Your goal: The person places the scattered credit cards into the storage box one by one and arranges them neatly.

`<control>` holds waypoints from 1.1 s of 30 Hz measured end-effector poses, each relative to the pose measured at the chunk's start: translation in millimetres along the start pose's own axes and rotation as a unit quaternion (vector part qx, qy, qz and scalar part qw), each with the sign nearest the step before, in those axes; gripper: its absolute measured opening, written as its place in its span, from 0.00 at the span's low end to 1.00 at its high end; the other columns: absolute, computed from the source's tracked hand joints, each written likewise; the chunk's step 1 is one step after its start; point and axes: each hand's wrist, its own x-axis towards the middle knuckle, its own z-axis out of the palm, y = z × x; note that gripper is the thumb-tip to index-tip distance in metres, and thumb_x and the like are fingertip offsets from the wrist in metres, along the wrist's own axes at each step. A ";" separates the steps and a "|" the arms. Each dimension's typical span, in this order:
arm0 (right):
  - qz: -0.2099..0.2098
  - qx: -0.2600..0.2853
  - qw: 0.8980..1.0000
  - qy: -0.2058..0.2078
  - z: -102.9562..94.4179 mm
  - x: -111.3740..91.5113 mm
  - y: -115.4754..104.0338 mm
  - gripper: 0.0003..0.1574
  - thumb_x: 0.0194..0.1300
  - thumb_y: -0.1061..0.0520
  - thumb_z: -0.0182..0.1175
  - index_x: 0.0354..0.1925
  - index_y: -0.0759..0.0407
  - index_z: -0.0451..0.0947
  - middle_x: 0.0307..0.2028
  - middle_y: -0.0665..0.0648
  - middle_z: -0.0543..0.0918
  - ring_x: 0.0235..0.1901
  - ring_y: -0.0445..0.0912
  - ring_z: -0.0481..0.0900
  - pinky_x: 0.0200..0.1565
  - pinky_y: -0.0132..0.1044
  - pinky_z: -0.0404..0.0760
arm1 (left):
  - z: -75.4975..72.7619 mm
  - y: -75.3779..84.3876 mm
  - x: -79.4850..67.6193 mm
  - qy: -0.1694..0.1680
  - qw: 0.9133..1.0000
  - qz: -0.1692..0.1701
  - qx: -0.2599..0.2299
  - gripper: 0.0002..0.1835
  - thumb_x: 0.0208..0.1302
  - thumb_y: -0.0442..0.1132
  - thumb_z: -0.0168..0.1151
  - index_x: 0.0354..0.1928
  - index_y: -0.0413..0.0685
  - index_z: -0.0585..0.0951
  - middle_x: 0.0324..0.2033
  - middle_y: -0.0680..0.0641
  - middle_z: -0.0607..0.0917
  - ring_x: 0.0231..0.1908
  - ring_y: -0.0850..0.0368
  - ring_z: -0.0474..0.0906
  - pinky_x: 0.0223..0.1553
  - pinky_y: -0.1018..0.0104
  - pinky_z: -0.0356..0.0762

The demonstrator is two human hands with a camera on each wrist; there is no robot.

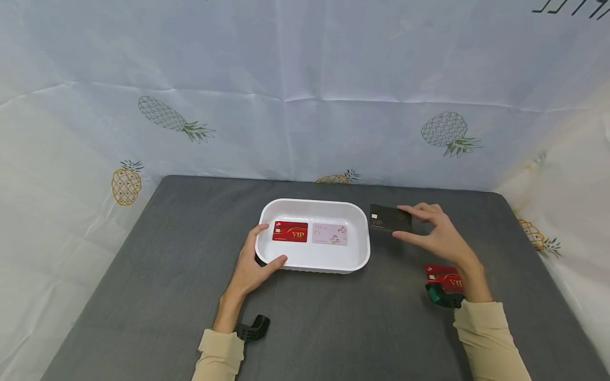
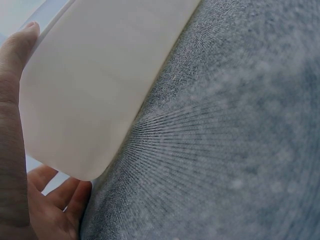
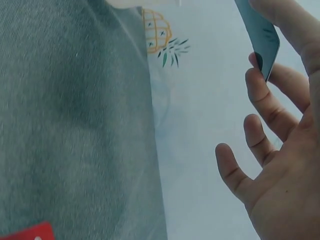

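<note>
A white plastic tray (image 1: 312, 259) sits on the grey table, with a red VIP card (image 1: 289, 232) and a pink VIP card (image 1: 330, 234) lying side by side inside. My left hand (image 1: 249, 263) grips the tray's left end, the thumb at the front rim and the fingers round the side. In the left wrist view the tray's wall (image 2: 95, 95) fills the space beside the thumb. Just off the tray's right edge, my right hand (image 1: 436, 233) pinches a black VIP card (image 1: 388, 218) by its right end, above the table. The right wrist view shows this card (image 3: 260, 37) nearly edge-on.
Another red VIP card (image 1: 445, 276) lies on the grey tabletop (image 1: 167, 254) below my right wrist, partly hidden by the wrist camera and forearm. Behind the table hangs a pale cloth (image 1: 286, 137) printed with pineapples.
</note>
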 end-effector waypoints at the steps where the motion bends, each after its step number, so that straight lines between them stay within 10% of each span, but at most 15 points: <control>1: -0.003 0.002 1.000 0.001 0.9 0.8 -1.8 0.39 0.57 0.55 0.77 0.66 0.55 0.78 0.41 0.52 0.76 0.50 0.50 0.61 0.48 0.52 0.60 | 0.0 0.2 0.0 0.000 1.000 -0.001 0.000 0.46 0.55 0.44 0.74 0.74 0.49 0.62 0.70 0.39 0.70 0.65 0.40 0.71 0.65 0.36 0.67; 33: -0.065 0.041 0.997 0.018 56.8 24.4 -56.8 0.40 0.49 0.56 0.81 0.61 0.58 0.82 0.41 0.56 0.82 0.51 0.49 0.61 0.52 0.52 0.61 | -0.1 0.7 0.5 0.001 1.000 0.002 0.003 0.46 0.55 0.44 0.74 0.74 0.49 0.62 0.70 0.39 0.71 0.65 0.40 0.72 0.64 0.37 0.69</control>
